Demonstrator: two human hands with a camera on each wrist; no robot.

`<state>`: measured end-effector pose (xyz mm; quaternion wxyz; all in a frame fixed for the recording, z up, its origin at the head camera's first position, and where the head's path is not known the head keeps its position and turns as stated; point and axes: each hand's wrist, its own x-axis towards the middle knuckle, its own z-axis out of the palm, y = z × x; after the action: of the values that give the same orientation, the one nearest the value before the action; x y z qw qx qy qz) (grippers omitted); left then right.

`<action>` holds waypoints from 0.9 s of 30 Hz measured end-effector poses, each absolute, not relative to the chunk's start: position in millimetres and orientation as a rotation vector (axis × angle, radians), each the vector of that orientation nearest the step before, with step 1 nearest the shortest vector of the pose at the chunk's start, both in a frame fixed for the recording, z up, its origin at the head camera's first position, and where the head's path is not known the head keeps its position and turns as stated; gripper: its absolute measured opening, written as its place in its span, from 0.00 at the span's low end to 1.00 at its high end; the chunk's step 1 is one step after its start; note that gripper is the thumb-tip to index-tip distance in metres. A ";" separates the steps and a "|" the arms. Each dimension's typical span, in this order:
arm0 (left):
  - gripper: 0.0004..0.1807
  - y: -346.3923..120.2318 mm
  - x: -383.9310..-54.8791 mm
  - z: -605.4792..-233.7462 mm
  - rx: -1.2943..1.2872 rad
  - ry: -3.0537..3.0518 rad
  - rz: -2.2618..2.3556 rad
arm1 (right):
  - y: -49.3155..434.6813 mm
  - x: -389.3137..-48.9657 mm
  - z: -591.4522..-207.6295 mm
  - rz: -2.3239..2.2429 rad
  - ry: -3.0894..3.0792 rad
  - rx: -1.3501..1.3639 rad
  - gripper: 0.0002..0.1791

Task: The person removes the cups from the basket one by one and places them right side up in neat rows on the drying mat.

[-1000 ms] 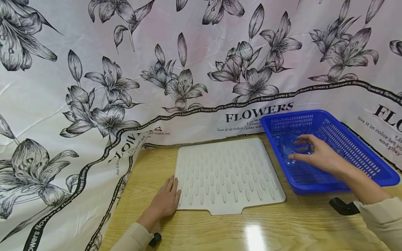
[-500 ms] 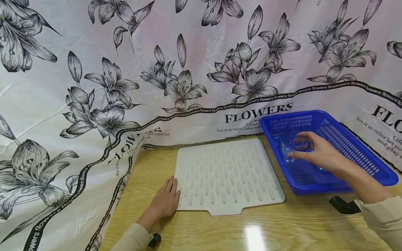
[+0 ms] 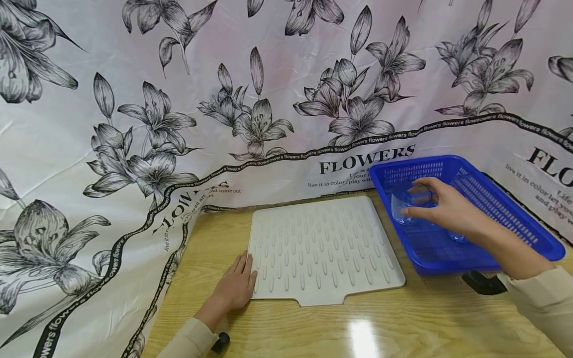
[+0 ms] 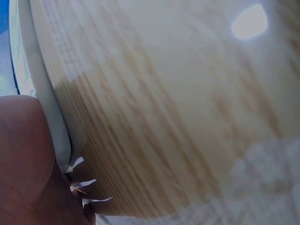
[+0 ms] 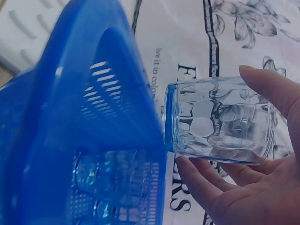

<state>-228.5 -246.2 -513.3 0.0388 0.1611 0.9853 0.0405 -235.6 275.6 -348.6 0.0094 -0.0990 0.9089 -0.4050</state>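
In the right wrist view my right hand (image 5: 253, 183) holds a clear drinking glass (image 5: 220, 122) with faceted walls, thumb on one side and fingers on the other. The head view has that right hand (image 3: 452, 211) over the blue plastic basket (image 3: 456, 268), the glass tilted near the basket's left wall. A white draining board (image 3: 322, 248) with raised oval ridges lies on the table. My left hand (image 3: 235, 281) rests at the board's left edge with its fingers extended; the left wrist view shows its thumb (image 4: 23, 145) against the rim.
More clear glasses (image 5: 112, 173) stand inside the basket, which sits to the right of the board. A flower-printed cloth (image 3: 268, 189) hangs behind the wood-grain table (image 3: 277, 333) and covers its left side. A bright reflection shows near the table's front.
My right hand has lifted slightly and shifted left with the glass, towards the basket's left wall. The left hand and the board have stayed in place.
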 end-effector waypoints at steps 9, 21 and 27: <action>0.34 -248.5 -232.1 -513.5 0.500 3.038 0.133 | 254.7 -244.0 -334.5 -1.292 2.807 -0.345 0.55; 0.35 -248.5 -231.9 -514.3 0.498 3.029 0.133 | 232.1 -247.5 -326.1 -1.292 2.782 -0.400 0.54; 0.34 -246.6 -229.6 -512.4 0.492 3.022 0.124 | 221.1 -251.1 -324.9 -1.296 2.769 -0.414 0.55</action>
<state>-229.6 -246.6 -512.4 0.0388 0.1605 0.9854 0.0404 -251.1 221.1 -324.9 0.0283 -0.1341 0.8971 -0.4200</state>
